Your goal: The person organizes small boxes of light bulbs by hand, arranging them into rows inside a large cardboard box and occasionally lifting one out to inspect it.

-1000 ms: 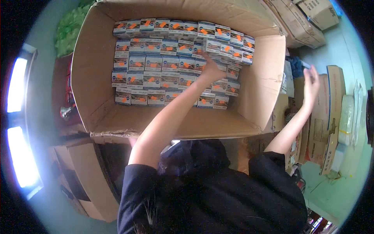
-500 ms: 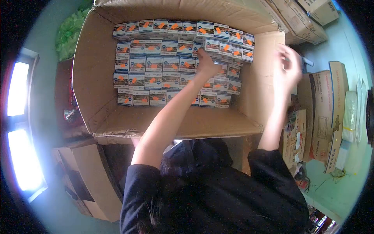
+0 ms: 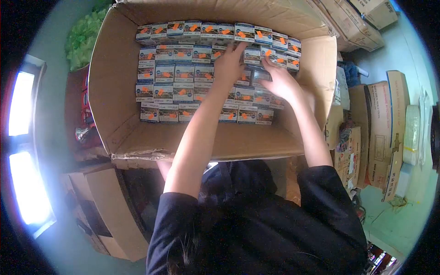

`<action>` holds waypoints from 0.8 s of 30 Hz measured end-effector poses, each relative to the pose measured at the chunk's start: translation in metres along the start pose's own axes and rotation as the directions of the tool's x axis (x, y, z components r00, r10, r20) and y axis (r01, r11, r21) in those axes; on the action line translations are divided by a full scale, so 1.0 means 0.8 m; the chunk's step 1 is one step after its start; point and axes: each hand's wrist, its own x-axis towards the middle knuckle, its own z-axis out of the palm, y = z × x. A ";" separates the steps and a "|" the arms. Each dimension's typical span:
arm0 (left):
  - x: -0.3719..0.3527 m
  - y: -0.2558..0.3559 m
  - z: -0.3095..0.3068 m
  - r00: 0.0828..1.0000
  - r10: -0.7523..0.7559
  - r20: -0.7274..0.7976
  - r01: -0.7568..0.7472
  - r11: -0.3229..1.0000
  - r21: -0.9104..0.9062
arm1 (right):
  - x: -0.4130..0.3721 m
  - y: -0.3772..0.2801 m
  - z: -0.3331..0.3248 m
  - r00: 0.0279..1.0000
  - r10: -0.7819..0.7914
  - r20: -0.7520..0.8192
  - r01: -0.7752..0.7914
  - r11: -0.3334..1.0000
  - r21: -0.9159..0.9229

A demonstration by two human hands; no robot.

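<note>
A large open cardboard carton [image 3: 110,91] holds rows of small white-and-blue boxes [image 3: 174,73] with orange stickers. My left hand [image 3: 229,66] lies flat on the boxes near the middle of the carton, fingers stretched toward the far rows. My right hand [image 3: 280,81] rests on the boxes just to its right, fingers spread and pressing on a raised box [image 3: 253,55] in the upper layer. Neither hand grips anything. The right part of the carton floor next to the cardboard wall [image 3: 311,87] is bare.
More cardboard cartons [image 3: 353,23] stand at the top right, and flattened boxes [image 3: 380,133] lean on the right. A green bag [image 3: 82,36] lies at the top left. Another open carton [image 3: 105,206] sits below left. Bright windows [image 3: 20,146] glare on the left.
My right hand swung in from outside the carton on the right and landed on the boxes. My left hand slid slightly toward the far rows.
</note>
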 end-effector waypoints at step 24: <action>0.011 -0.050 -0.007 0.955 -0.287 0.073 0.231 0.568 -0.790 | 0.000 -0.005 -0.001 0.998 0.027 0.052 -0.026 0.999 -0.021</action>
